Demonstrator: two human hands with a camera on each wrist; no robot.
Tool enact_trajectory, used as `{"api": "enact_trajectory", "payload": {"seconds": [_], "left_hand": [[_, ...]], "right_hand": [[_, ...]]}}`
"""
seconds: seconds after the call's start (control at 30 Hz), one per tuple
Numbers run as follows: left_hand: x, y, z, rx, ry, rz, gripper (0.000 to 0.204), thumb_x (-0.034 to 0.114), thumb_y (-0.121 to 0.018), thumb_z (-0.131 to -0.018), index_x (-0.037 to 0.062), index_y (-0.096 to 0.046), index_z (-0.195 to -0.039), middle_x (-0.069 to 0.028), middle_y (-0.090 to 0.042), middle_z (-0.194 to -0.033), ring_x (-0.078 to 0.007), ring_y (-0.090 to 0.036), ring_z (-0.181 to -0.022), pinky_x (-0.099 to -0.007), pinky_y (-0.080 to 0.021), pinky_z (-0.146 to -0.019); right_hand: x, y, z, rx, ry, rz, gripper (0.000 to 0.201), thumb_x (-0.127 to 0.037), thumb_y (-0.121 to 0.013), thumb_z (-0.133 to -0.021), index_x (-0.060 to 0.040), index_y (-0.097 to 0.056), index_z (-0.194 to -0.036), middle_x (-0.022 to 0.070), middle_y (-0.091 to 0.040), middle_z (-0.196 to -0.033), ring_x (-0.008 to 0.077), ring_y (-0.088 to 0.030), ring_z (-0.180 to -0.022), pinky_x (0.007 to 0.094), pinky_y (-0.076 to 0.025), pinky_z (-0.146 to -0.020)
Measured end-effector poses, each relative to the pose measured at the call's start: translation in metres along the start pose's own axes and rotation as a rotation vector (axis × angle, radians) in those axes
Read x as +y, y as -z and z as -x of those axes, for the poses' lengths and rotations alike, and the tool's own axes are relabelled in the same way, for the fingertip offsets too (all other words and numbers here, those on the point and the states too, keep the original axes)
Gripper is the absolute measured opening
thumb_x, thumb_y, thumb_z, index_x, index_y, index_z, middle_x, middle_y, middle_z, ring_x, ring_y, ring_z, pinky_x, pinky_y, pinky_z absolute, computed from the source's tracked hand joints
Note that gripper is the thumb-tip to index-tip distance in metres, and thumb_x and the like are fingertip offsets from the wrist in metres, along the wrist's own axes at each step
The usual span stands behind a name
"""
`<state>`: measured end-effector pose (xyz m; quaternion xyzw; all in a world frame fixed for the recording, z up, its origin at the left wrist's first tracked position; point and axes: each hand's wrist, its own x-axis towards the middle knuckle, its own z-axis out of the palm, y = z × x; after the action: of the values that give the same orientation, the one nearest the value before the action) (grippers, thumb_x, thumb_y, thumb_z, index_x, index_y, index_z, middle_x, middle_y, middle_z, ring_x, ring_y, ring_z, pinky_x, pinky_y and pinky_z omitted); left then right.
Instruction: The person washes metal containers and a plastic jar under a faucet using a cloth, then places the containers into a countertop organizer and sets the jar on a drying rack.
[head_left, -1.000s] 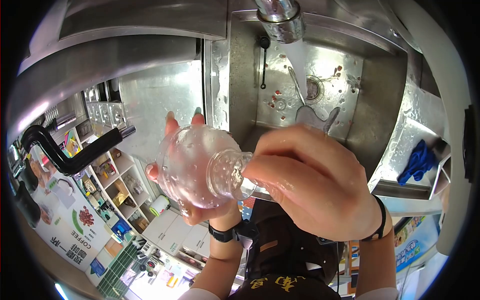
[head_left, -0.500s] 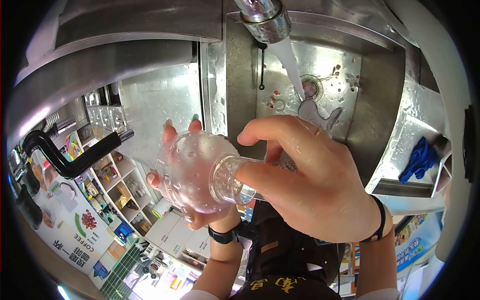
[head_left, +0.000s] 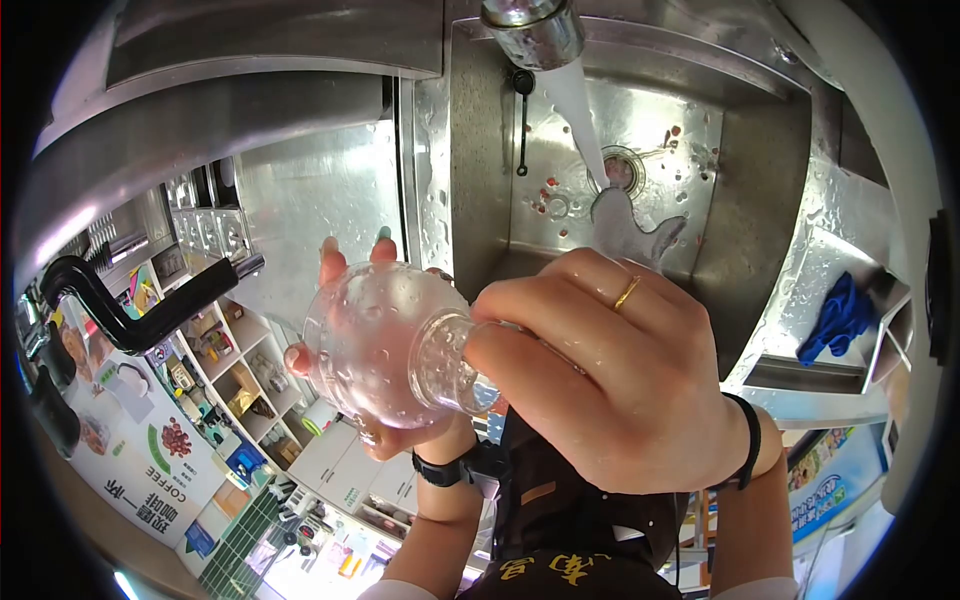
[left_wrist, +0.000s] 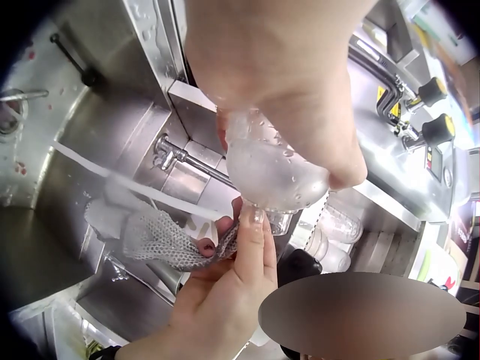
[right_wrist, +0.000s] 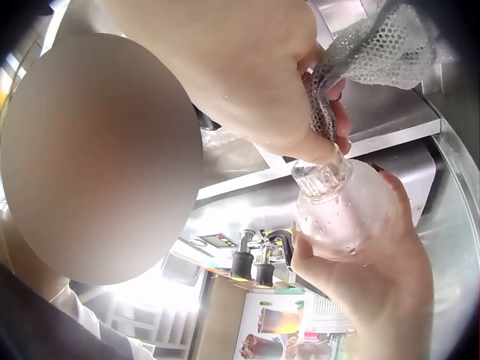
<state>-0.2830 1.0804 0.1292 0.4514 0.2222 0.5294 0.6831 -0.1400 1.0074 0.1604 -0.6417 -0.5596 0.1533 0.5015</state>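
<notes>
In the head view my left hand (head_left: 405,438) holds a clear, round-bodied bottle (head_left: 375,340) from below, fingers spread around its wet body. The bottle lies tilted, its short neck toward the right. My right hand (head_left: 610,375) is at that neck, thumb and fingertips against the rim. It also grips a grey mesh cloth (right_wrist: 386,49), bunched in the palm with a loose end hanging out. That end (head_left: 630,228) shows over the sink beyond the knuckles. From the right wrist view, the thumb sits right at the bottle mouth. The right hand hides part of the neck.
Water runs from a metal faucet (head_left: 535,38) into the steel sink (head_left: 755,200), which has red bits around its drain (head_left: 622,175). A long-handled black spoon (head_left: 523,125) lies at its left side. A blue cloth (head_left: 838,320) lies at right. A black bent handle (head_left: 150,320) juts in at left.
The right fingers spread away from the bottle neck half a second ago and have now curled back in against the rim. The bottle has shifted slightly left.
</notes>
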Motion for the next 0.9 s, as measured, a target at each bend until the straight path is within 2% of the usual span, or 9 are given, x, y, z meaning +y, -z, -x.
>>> {"api": "enact_trajectory", "payload": {"seconds": [0.17, 0.27, 0.37, 0.43, 0.5, 0.57, 0.63, 0.7, 0.9], "left_hand": [[0.0, 0.005, -0.004, -0.089, -0.053, -0.077, 0.075, 0.045, -0.079, -0.055, 0.0343, -0.046, -0.122, -0.0171, -0.02, -0.142, -0.0434, -0.034, -0.121, -0.0528, -0.048, -0.086], [0.008, -0.005, -0.008, -0.009, -0.061, -0.382, 0.078, 0.047, -0.078, -0.057, 0.0319, -0.043, -0.125, -0.018, -0.021, -0.142, -0.0418, -0.033, -0.123, -0.0519, -0.047, -0.087], [0.013, -0.025, -0.011, -0.117, -0.119, -0.615, 0.071, 0.058, -0.071, -0.06, 0.0234, -0.047, -0.118, -0.0235, -0.027, -0.138, -0.0449, -0.032, -0.123, -0.0486, -0.041, -0.094], [0.021, -0.038, -0.015, -0.342, -0.088, -0.646, 0.051, 0.052, -0.064, -0.069, 0.0141, -0.054, -0.1, -0.0298, -0.03, -0.134, -0.0469, -0.028, -0.125, -0.0503, -0.035, -0.096], [0.033, -0.047, -0.022, -0.602, 0.022, -0.659, 0.042, 0.047, -0.058, -0.077, 0.0047, -0.061, -0.083, -0.036, -0.034, -0.129, -0.0489, -0.024, -0.127, -0.052, -0.028, -0.099], [0.036, -0.055, -0.029, -0.733, -0.022, -0.742, 0.02, 0.024, -0.062, -0.077, 0.004, -0.061, -0.079, -0.0334, -0.032, -0.131, -0.047, -0.026, -0.127, -0.0511, -0.033, -0.098], [0.043, -0.07, -0.028, -0.669, 0.034, -0.901, 0.003, 0.008, -0.062, -0.074, 0.0056, -0.061, -0.075, -0.0291, -0.03, -0.135, -0.0443, -0.03, -0.126, -0.0491, -0.037, -0.095], [0.048, -0.081, -0.028, -0.595, 0.135, -0.995, 0.01, -0.003, -0.062, -0.07, 0.0045, -0.064, -0.076, -0.0284, -0.029, -0.136, -0.0434, -0.034, -0.124, -0.0454, -0.04, -0.094], [0.05, -0.082, -0.033, -0.669, 0.219, -1.142, 0.021, -0.009, -0.066, -0.061, 0.0, -0.067, -0.08, -0.0272, -0.037, -0.131, -0.039, -0.041, -0.121, -0.0371, -0.047, -0.088]], "right_hand": [[0.002, -0.002, 0.0, 0.044, -0.029, -0.074, 0.024, -0.006, -0.066, -0.056, -0.0011, -0.059, -0.079, 0.0098, -0.06, -0.079, 0.0206, -0.058, -0.059, 0.0278, -0.046, -0.049], [0.023, -0.008, 0.007, 0.077, -0.055, -0.346, 0.02, -0.002, -0.07, -0.062, -0.0021, -0.062, -0.081, 0.0111, -0.063, -0.081, 0.0208, -0.062, -0.063, 0.0276, -0.05, -0.053], [0.049, -0.009, 0.014, 0.069, -0.106, -0.634, 0.015, -0.007, -0.072, -0.07, -0.003, -0.066, -0.083, 0.0118, -0.066, -0.084, 0.0185, -0.064, -0.065, 0.0257, -0.051, -0.054], [0.06, -0.011, 0.024, 0.104, -0.295, -1.054, 0.006, -0.001, -0.07, -0.071, -0.0026, -0.067, -0.077, 0.0136, -0.066, -0.087, 0.0211, -0.064, -0.077, 0.027, -0.051, -0.062], [0.055, -0.018, 0.039, 0.279, -0.418, -1.228, 0.004, -0.004, -0.069, -0.074, -0.0026, -0.065, -0.074, 0.0153, -0.065, -0.088, 0.0224, -0.063, -0.078, 0.0289, -0.05, -0.065], [0.063, -0.029, 0.053, 0.361, -0.451, -1.264, 0.007, -0.006, -0.068, -0.076, -0.0027, -0.063, -0.072, 0.0155, -0.065, -0.087, 0.0231, -0.063, -0.078, 0.0306, -0.05, -0.068], [0.072, -0.033, 0.059, 0.358, -0.412, -1.204, 0.012, -0.009, -0.067, -0.077, -0.0031, -0.06, -0.07, 0.014, -0.064, -0.084, 0.0228, -0.061, -0.077, 0.0318, -0.049, -0.068], [0.062, -0.019, 0.052, 0.368, -0.432, -1.208, 0.016, -0.012, -0.067, -0.078, -0.0038, -0.058, -0.068, 0.0122, -0.063, -0.081, 0.0219, -0.06, -0.074, 0.0323, -0.048, -0.066], [0.07, -0.017, 0.054, 0.361, -0.392, -1.187, 0.018, -0.015, -0.066, -0.079, -0.0065, -0.053, -0.071, 0.0102, -0.059, -0.075, 0.0206, -0.055, -0.067, 0.032, -0.046, -0.062]]}}
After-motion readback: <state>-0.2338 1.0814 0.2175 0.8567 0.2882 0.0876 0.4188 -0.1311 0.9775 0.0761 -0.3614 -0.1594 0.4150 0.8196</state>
